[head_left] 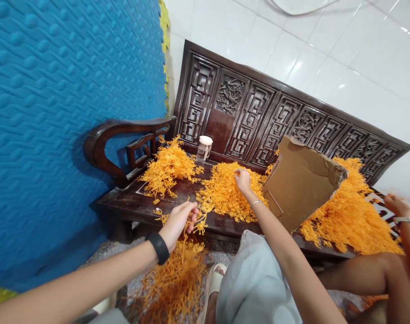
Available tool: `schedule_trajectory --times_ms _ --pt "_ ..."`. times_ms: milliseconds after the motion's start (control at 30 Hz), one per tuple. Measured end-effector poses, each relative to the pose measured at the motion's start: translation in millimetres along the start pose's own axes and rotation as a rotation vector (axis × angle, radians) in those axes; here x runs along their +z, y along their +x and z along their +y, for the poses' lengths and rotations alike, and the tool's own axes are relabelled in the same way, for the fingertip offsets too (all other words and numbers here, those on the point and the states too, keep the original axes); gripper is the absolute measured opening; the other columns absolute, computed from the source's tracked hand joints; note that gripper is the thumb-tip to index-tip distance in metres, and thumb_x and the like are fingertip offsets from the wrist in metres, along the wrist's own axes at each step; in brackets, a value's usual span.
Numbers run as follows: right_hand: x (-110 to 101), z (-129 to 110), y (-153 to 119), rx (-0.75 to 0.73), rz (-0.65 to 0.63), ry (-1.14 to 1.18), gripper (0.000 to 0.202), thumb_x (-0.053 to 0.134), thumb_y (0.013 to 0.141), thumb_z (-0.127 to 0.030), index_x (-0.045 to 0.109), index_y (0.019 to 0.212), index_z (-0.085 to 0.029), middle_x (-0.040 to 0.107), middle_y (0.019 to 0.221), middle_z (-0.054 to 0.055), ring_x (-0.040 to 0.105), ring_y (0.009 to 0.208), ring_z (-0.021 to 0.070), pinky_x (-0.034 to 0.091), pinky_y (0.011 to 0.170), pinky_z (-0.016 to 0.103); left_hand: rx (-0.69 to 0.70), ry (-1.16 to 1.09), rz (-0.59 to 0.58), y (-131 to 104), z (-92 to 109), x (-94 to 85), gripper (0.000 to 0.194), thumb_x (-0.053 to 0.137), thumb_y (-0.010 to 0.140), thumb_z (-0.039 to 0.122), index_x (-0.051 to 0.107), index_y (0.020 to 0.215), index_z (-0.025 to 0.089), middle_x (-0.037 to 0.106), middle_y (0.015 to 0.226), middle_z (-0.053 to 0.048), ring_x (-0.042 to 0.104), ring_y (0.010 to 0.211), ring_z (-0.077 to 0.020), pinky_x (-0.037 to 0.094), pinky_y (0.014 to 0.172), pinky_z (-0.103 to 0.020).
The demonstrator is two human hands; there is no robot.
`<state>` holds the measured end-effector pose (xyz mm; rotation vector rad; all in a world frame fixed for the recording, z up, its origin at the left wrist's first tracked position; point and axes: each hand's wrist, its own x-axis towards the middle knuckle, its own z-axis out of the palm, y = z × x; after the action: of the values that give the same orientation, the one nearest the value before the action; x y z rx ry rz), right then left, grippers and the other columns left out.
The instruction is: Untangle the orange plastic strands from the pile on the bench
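Note:
My left hand (180, 221), with a black band on its wrist, is closed around an orange branched sprig (201, 223) over the front edge of the bench. Thin stems poke out above and below its fingers. My right hand (242, 181) is over the middle pile of orange sprigs (225, 191), fingers pinched together; whatever is between them is too small to make out. Another heap of orange sprigs (171, 166) lies to the left on the dark wooden bench (188, 191). Below my left hand, more orange strands (178, 279) lie in a loose mass near the floor.
A cardboard sheet (299, 175) leans between the middle pile and a large right-hand orange pile (353, 220). A lidded clear jug (204, 148) stands by the carved backrest (252, 114). At far right is another person's hand (398, 204). A blue foam mat (56, 90) borders the left.

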<state>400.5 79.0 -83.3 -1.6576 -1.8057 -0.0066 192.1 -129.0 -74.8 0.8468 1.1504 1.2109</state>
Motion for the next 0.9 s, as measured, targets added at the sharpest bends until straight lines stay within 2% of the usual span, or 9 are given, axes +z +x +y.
schedule_trajectory --times_ms 167,267,300,367,433,500,533,667,900 --pt "-5 -5 -5 -0.012 -0.015 0.059 0.020 0.048 0.071 -0.013 0.061 0.086 -0.014 0.052 0.103 0.011 0.052 0.083 0.0188 0.039 0.073 0.030 0.026 -0.020 0.013 0 4 -4.4 0.025 0.056 0.062 0.040 0.050 0.063 0.016 0.051 0.051 0.004 0.044 0.041 -0.0064 0.032 0.040 -0.017" --pt "-7 -18 -12 -0.063 -0.093 0.130 0.018 0.049 0.076 -0.024 0.062 0.081 -0.013 0.057 0.092 0.009 0.053 0.079 0.0171 0.040 0.071 0.028 0.046 -0.025 0.026 1 4 -7.0 0.027 0.056 0.062 0.042 0.051 0.064 0.015 0.052 0.053 0.003 0.045 0.044 -0.0073 0.033 0.042 -0.018" --pt "-8 -25 -16 -0.088 -0.156 0.165 0.023 0.047 0.079 -0.030 0.062 0.077 -0.013 0.059 0.085 0.007 0.054 0.073 0.0155 0.040 0.068 0.026 0.054 -0.023 0.033 2 4 -7.9 0.027 0.056 0.063 0.042 0.051 0.064 0.015 0.053 0.054 0.003 0.045 0.045 -0.0076 0.033 0.043 -0.018" --pt "-10 -39 -27 -0.143 -0.422 0.286 0.045 0.036 0.084 -0.046 0.063 0.071 -0.013 0.061 0.072 0.005 0.054 0.061 0.0121 0.040 0.060 0.024 0.073 -0.018 0.054 4 3 -9.2 0.026 0.056 0.063 0.041 0.052 0.066 0.015 0.054 0.056 0.002 0.045 0.047 -0.0081 0.034 0.044 -0.019" --pt "-14 -55 -40 -0.211 -0.813 0.449 0.065 0.019 0.084 -0.057 0.063 0.070 -0.012 0.063 0.069 0.005 0.054 0.055 0.0103 0.038 0.054 0.023 0.089 -0.017 0.072 6 3 -10.1 0.026 0.056 0.063 0.040 0.053 0.066 0.015 0.055 0.058 0.001 0.046 0.048 -0.0088 0.035 0.046 -0.020" --pt "-17 -69 -53 -0.289 -1.111 0.585 0.069 0.018 0.081 -0.064 0.063 0.070 -0.012 0.063 0.070 0.006 0.056 0.056 0.0105 0.037 0.052 0.022 0.093 -0.018 0.085 8 2 -10.3 0.027 0.056 0.063 0.041 0.054 0.066 0.014 0.056 0.060 0.000 0.048 0.050 -0.0095 0.036 0.048 -0.021" --pt "-19 -75 -59 -0.330 -1.169 0.624 0.065 0.026 0.079 -0.065 0.062 0.071 -0.012 0.063 0.070 0.005 0.056 0.058 0.0106 0.037 0.053 0.022 0.094 -0.018 0.092 9 2 -10.3 0.027 0.056 0.063 0.041 0.054 0.066 0.014 0.057 0.060 0.000 0.048 0.050 -0.0098 0.036 0.048 -0.021" --pt "-23 -92 -70 -0.388 -1.144 0.721 0.038 0.060 0.067 -0.051 0.060 0.071 -0.013 0.060 0.066 0.000 0.054 0.059 0.0096 0.041 0.059 0.022 0.102 -0.021 0.121 11 2 -10.4 0.031 0.056 0.060 0.045 0.055 0.066 0.014 0.058 0.060 -0.001 0.049 0.050 -0.0105 0.037 0.049 -0.022" --pt "-30 -89 -63 -0.329 -1.060 0.787 0.031 0.066 0.064 -0.042 0.062 0.069 -0.011 0.059 0.063 0.000 0.052 0.058 0.0095 0.042 0.059 0.023 0.113 -0.001 0.093 10 3 -12.8 0.034 0.057 0.059 0.048 0.054 0.065 0.014 0.057 0.060 -0.001 0.049 0.052 -0.0111 0.037 0.050 -0.022"
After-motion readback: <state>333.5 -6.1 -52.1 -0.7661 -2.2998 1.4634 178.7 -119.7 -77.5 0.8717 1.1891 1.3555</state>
